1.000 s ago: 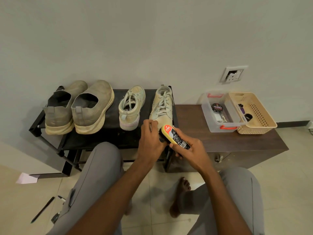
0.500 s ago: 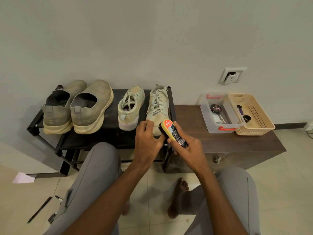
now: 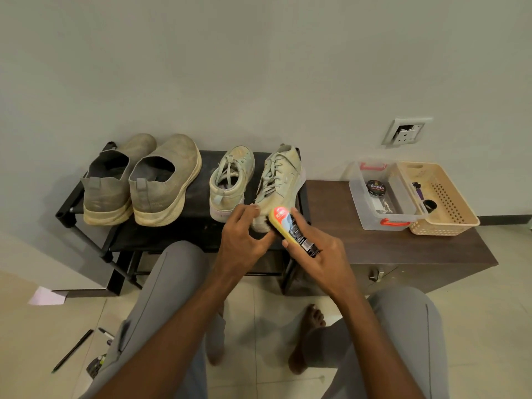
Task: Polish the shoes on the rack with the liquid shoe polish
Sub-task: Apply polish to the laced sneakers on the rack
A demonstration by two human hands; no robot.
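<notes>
A black shoe rack (image 3: 187, 223) carries two grey slip-on shoes (image 3: 161, 182) on the left and two pale lace-up sneakers on the right. My right hand (image 3: 325, 254) is shut on the liquid shoe polish bottle (image 3: 290, 226), which is yellow and black with a red label. Its head rests against the heel of the rightmost sneaker (image 3: 277, 182). My left hand (image 3: 244, 237) curls around that same heel, fingers on top and thumb beside the bottle's head. The other sneaker (image 3: 230, 180) stands just to the left.
A dark wooden bench (image 3: 403, 246) adjoins the rack on the right. It holds a clear box (image 3: 383, 223) with a polish tin and a beige basket (image 3: 449, 223). A wall socket (image 3: 406, 132) is above. Pens and paper (image 3: 46, 296) lie on the tiled floor at left.
Both hands have moved a little away from me, onto the rightmost sneaker's heel. The bottle's head has come up against the heel.
</notes>
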